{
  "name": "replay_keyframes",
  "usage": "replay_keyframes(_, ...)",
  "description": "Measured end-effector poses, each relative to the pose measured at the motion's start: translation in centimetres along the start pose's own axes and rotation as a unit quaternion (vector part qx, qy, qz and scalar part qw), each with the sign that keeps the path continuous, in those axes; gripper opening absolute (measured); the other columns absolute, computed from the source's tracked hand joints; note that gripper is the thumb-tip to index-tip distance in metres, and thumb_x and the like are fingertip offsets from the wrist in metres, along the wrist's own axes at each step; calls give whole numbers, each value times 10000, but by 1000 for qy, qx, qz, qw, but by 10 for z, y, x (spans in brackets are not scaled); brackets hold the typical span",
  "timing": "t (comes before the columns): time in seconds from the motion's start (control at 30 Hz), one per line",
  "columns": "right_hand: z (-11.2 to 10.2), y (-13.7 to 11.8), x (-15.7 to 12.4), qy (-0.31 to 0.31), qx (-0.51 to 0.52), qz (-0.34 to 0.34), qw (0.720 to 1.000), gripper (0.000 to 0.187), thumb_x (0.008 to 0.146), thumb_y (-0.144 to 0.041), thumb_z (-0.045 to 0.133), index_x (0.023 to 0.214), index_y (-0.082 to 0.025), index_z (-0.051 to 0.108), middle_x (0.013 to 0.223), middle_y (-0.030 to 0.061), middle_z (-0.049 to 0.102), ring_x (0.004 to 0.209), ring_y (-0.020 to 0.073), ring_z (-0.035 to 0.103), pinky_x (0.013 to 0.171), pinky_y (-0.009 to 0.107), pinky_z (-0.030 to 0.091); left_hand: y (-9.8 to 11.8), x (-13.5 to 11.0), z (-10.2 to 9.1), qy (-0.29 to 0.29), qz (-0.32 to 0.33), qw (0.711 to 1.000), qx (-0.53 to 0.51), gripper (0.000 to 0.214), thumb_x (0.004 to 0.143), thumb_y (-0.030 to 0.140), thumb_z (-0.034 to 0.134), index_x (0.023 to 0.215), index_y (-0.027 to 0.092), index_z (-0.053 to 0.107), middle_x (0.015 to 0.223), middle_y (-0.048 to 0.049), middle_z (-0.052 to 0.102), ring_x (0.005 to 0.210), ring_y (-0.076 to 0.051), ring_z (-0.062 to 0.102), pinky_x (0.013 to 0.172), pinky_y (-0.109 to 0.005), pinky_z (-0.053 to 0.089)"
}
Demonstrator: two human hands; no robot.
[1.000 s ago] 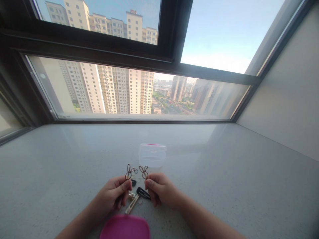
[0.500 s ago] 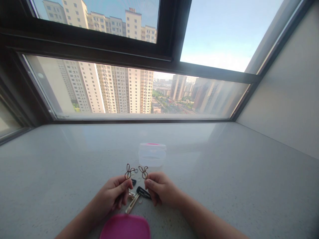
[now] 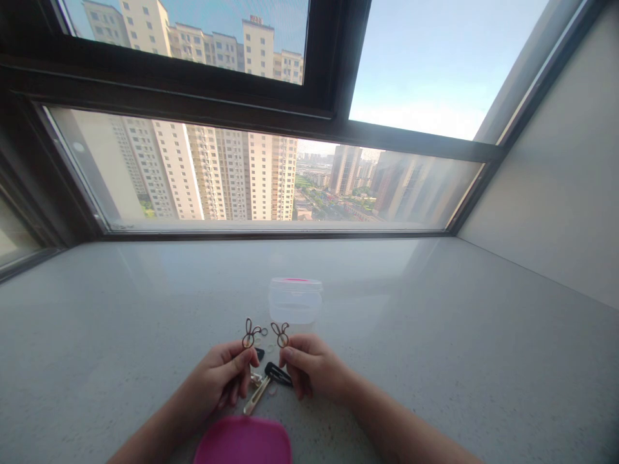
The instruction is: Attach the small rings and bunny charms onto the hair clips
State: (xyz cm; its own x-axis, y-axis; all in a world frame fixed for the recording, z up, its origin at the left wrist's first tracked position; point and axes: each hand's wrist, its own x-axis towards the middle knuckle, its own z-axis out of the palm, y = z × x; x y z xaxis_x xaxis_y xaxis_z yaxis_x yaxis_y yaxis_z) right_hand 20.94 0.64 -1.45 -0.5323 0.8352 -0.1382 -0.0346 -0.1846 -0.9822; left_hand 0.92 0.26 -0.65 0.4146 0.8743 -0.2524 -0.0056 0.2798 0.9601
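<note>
- Lower centre: the left hand pinches a dark-brown, bunny-shaped wire piece between its fingers.
- Right of it, the right hand's fingers grip a matching brown wire bunny.
- Between them, on the speckled grey surface: a black snap clip, a long cream clip.
- Bottom edge: a rounded magenta piece.

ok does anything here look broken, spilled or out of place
Nothing looks clearly broken or spilled. Only untidy: a black clip and a pale clip lie loose at odd angles on the surface, beyond the pink object.
</note>
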Motion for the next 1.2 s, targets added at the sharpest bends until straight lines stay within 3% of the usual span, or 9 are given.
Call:
replay_keyframes(0.73,-1,3,0,-16,37,-15,999,259,779,-344,489,739,-98,560,431,-36,438,310,74,439,276,149,266,1,-1,1,-2,3,1000,5,302,754,431,533,741,130,523,434,23,536,301,-35,357,308,-142,181)
replay_keyframes(1.2,0,2,-1,-9,15,-21,1000,325,804,-436,465,747,-121,519,433,-51,432,317,63,432,289,140,256,-3,1,-2,-8,8,1000,0,302,764,430,523,745,128,532,441,14,548,298,-35,358,304,-138,183)
